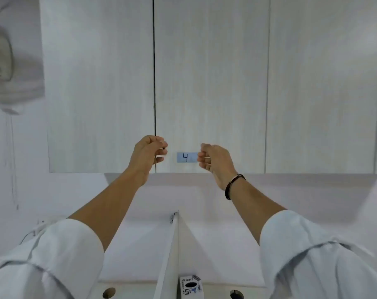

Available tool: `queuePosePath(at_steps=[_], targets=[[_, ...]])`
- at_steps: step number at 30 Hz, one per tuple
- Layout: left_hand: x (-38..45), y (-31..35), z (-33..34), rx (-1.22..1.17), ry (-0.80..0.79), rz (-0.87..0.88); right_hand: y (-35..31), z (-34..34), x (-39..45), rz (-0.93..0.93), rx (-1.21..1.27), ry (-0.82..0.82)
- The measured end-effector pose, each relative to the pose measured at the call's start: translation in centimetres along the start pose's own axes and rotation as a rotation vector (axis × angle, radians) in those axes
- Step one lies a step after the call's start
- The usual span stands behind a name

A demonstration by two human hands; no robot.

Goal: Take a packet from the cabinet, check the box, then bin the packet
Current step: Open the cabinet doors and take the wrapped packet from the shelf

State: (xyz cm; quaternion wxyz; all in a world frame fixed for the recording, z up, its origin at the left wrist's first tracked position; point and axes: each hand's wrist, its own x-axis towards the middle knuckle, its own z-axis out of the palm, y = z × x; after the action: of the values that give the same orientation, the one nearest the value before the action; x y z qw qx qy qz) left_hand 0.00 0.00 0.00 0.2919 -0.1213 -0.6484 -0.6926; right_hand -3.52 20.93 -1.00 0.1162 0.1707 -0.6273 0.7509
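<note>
Pale wood cabinet (211, 83) doors are closed; both hands, left (147, 153) and right (215, 161), curl empty beside its "4" label (186, 157). Packet unseen, presumably inside; everything remains.

Pale wood-grain cabinet (204, 72), light-blue label (186, 157), black wristband (232, 185), white sleeves (60, 255)

Three closed cabinet doors (211, 83), one numbered label (187, 157), two raised hands (147, 154), two countertop holes (109, 292), one box (190, 287).
</note>
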Motion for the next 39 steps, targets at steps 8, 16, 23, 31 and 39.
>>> queuePosePath(at_steps=[8, 16, 23, 31, 39], targets=[[4.1, -7.2, -0.8, 0.134, 0.066, -0.004, 9.6, 2.7, 5.7, 0.373, 0.496, 0.017], [4.1, -11.5, -0.6, 0.478, 0.259, 0.102, 11.0, 4.3, 6.0, 0.357, 0.611, 0.099], [-4.7, -6.1, 1.1, 0.149, 0.203, 0.205, 7.5, 2.3, -2.0, 0.374, 0.567, 0.128], [-17.0, -0.9, 2.4, -0.012, -0.393, 0.242, -0.5, -2.0, -18.9, -0.315, -0.385, 0.217], [-17.4, -1.0, 4.8, -0.048, -0.282, 0.059, -2.0, -8.5, -21.9, -0.454, -0.732, 0.801]])
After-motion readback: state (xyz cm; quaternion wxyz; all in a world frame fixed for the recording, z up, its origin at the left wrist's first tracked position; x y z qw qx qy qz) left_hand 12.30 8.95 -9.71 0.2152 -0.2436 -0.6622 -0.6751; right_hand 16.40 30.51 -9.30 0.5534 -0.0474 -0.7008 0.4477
